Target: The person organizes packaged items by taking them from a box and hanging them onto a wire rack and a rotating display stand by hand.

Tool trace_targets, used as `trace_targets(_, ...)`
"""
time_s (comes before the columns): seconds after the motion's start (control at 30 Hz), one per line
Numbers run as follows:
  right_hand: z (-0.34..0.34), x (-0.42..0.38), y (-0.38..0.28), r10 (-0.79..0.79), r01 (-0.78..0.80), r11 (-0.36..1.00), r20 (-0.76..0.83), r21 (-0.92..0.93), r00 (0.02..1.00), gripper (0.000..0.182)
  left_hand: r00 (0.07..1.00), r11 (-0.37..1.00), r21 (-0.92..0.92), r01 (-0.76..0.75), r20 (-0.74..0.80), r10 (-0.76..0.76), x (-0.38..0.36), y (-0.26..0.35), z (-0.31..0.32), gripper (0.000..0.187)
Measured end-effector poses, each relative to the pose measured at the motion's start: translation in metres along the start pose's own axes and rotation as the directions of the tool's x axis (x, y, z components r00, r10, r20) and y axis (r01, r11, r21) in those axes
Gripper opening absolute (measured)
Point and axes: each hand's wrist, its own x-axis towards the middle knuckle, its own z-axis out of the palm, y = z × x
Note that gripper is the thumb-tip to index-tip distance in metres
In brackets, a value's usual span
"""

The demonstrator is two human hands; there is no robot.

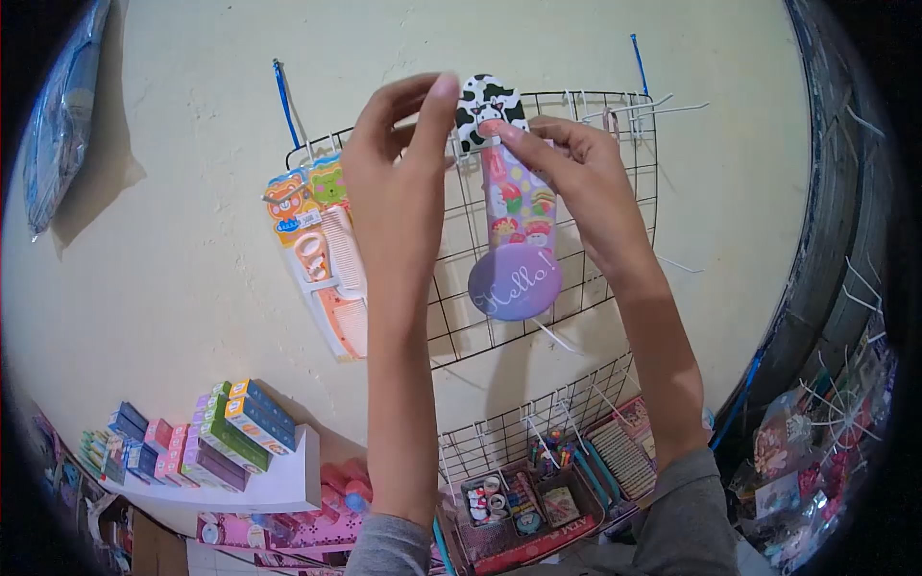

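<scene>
My right hand [576, 173] pinches a flat cow-print piece [490, 91] with a rounded top, its thumb on the front and its fingers partly behind. Below it hangs a purple strip [509, 192] with food pictures, and a round purple disc [516, 281] reading "Hello!" overlaps the strip's lower end. How these parts join is not clear. My left hand [399, 144] is raised beside the cow-print piece's left edge. Its thumb and a bent finger come together, and whatever lies between them is hidden. Behind both hands is a black wire grid [461, 298] on the wall.
A carded comb and scissors set [327, 259] hangs on the grid's left. White hooks [663, 108] jut out at the right. Small boxes [230, 427] line a white shelf [279, 490] lower left. A divided basket [523, 518] sits below, with bagged goods [788, 451] to the right.
</scene>
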Motion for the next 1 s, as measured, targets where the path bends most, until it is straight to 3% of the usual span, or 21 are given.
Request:
trace_targets(0.07,0.000,-0.001,-0.001,0.029,-0.029,0.999,0.003,0.024,1.000,0.025,0.997,0.998,0.067,-0.020,0.073,0.016,0.013,0.002,0.003,0.026)
trace_targets(0.17,-0.002,-0.002,0.000,0.077,-0.078,0.992,0.016,0.099,0.997,0.024,0.983,1.000,0.015,0.017,0.184,-0.020,0.023,-0.004,0.005,0.023)
trace_targets(0.33,-0.001,-0.007,-0.008,0.189,-0.215,0.911,0.109,0.352,0.976,0.021,0.980,0.999,-0.042,0.016,0.197,-0.007,0.026,-0.009,0.006,0.018)
trace_targets(0.43,-0.004,-0.006,-0.004,0.167,-0.190,0.899,0.091,0.394,0.982,0.021,0.979,0.998,-0.048,-0.048,0.195,0.057,0.029,-0.012,0.010,0.020)
trace_targets(0.53,-0.004,-0.006,-0.007,0.138,-0.143,0.898,0.044,0.416,0.990,0.021,0.963,0.999,0.032,-0.020,0.268,0.010,0.034,-0.008,0.011,0.022)
trace_targets(0.77,-0.002,0.000,0.013,0.151,-0.157,0.936,0.043,0.316,0.988,0.021,0.948,0.997,0.074,-0.015,0.317,-0.009,0.040,-0.016,0.003,0.021)
trace_targets(0.9,0.000,0.010,0.033,0.223,-0.232,0.963,0.075,0.139,0.972,0.025,0.969,0.993,0.074,0.087,0.226,-0.102,0.040,-0.044,0.001,0.020)
trace_targets(0.97,0.003,0.015,0.045,0.239,-0.239,0.971,0.038,-0.024,0.970,0.029,0.995,0.998,0.040,-0.043,0.093,0.039,0.048,-0.083,0.006,0.017)
trace_targets(1.0,0.003,0.020,0.055,0.264,-0.263,0.964,0.053,-0.035,0.963,0.035,0.999,0.995,0.095,-0.020,0.035,0.017,0.047,-0.089,0.009,0.016)
